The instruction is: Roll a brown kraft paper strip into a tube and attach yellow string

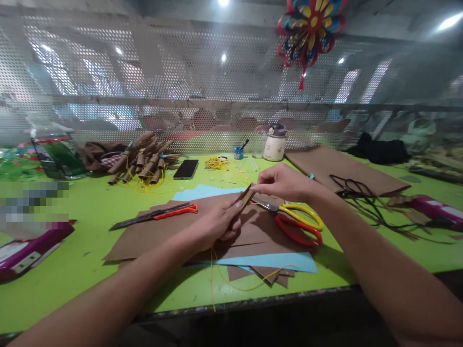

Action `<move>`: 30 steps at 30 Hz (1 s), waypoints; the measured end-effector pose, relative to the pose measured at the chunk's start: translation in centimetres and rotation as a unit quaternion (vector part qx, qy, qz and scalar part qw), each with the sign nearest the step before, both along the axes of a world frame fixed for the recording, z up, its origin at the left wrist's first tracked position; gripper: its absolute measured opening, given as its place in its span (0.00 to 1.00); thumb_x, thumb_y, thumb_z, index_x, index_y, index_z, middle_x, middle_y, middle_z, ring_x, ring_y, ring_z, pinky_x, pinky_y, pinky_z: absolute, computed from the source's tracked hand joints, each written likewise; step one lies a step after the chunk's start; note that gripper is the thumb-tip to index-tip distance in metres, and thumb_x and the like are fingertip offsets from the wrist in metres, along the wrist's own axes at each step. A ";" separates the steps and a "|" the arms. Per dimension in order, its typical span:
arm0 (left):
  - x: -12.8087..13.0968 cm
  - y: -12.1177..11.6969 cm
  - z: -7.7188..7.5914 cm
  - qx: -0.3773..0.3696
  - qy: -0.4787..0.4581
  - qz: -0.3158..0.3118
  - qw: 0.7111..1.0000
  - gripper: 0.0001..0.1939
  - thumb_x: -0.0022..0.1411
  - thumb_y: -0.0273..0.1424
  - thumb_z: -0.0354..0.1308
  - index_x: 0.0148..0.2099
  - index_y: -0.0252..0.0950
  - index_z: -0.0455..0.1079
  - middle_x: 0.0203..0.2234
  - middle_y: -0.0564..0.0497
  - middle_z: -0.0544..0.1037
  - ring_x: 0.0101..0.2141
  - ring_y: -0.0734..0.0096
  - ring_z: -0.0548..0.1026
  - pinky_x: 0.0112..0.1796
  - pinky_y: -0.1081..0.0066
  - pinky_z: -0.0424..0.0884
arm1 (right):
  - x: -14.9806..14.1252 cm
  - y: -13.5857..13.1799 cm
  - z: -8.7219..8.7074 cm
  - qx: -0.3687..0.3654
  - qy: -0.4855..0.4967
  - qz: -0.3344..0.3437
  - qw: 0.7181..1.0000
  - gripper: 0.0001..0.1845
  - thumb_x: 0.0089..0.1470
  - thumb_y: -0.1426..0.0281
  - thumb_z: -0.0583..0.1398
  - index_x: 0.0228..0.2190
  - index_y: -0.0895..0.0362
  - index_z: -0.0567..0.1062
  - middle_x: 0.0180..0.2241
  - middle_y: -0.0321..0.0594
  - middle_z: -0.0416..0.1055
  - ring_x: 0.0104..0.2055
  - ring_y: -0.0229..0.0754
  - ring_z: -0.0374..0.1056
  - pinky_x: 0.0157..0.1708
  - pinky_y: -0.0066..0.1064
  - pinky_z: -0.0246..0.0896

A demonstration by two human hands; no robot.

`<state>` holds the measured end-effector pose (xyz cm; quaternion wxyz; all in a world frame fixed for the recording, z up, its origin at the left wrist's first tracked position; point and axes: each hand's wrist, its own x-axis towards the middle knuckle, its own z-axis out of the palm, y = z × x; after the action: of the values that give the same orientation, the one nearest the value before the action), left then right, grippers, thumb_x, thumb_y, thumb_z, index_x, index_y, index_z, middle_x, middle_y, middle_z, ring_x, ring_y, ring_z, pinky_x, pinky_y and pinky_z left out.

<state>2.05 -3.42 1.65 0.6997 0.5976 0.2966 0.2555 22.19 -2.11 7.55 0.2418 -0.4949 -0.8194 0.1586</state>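
My left hand [224, 221] is closed round a narrow folded or rolled strip of brown paper [247, 193]. Thumb and fingers of my right hand [275, 182] pinch at its far upper end; whether they also grip string there I cannot make out. A thin yellow string [246, 289] trails from below my left hand over the table's front edge. Under both hands lie brown paper sheets [141, 241] with light blue sheets [282, 261] beneath. Scissors with yellow and red handles [298, 224] rest beside my right wrist, and a red utility knife [173, 211] lies left of my left hand.
Behind stand a bundle of brown paper rolls [148, 159], a phone [185, 169], tangled yellow string [216, 164], a blue pot [238, 153] and a white jar [275, 144]. Black cord [361, 197] and a purple power strip [439, 212] lie right; another purple strip [32, 250] lies left.
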 end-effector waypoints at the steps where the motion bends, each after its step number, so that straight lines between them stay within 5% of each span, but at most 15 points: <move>1: 0.1 0.0 0.0 0.003 0.007 0.002 1.000 0.19 0.66 0.40 0.45 0.56 0.37 0.59 0.15 0.61 0.55 0.13 0.83 0.48 0.14 0.80 0.42 | 0.0 0.0 -0.1 0.033 -0.005 -0.015 0.999 0.15 0.49 0.64 0.59 0.18 0.61 0.71 0.16 0.32 0.60 0.20 0.31 0.52 0.21 0.26 0.44; 10: 0.2 -0.3 0.4 0.028 0.025 -0.007 0.999 0.19 0.66 0.39 0.46 0.55 0.36 0.60 0.15 0.62 0.50 0.14 0.82 0.46 0.14 0.80 0.41 | 0.3 0.7 -0.6 0.113 -0.016 -0.059 0.992 0.14 0.48 0.66 0.60 0.17 0.60 0.70 0.16 0.33 0.63 0.20 0.32 0.54 0.22 0.26 0.46; 21: 0.3 -0.5 0.6 -0.039 0.007 0.003 0.999 0.19 0.67 0.37 0.44 0.57 0.36 0.59 0.16 0.61 0.50 0.14 0.83 0.44 0.15 0.80 0.39 | 2.7 2.6 -1.5 -0.060 0.047 0.022 0.997 0.14 0.50 0.62 0.59 0.22 0.60 0.74 0.18 0.35 0.68 0.20 0.33 0.60 0.21 0.26 0.52; 27: 0.1 0.2 0.6 -0.078 -0.027 0.002 0.997 0.16 0.67 0.36 0.45 0.54 0.37 0.59 0.16 0.62 0.50 0.14 0.84 0.43 0.15 0.82 0.39 | 1.7 1.8 -0.6 0.093 0.061 -0.181 0.977 0.08 0.48 0.70 0.60 0.28 0.60 0.78 0.29 0.43 0.76 0.30 0.40 0.68 0.30 0.31 0.59; 30: -0.1 0.8 0.4 -0.105 -0.044 0.019 0.993 0.12 0.67 0.34 0.44 0.50 0.37 0.60 0.17 0.61 0.53 0.13 0.85 0.46 0.15 0.84 0.41 | -0.1 0.5 -0.4 0.133 0.084 -0.154 0.976 0.08 0.49 0.68 0.60 0.26 0.60 0.78 0.26 0.40 0.75 0.27 0.39 0.67 0.29 0.30 0.59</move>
<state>1.91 -2.58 2.05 0.7660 0.5034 0.3019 0.2621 22.14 -1.60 7.11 0.3947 -0.5637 -0.7238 0.0504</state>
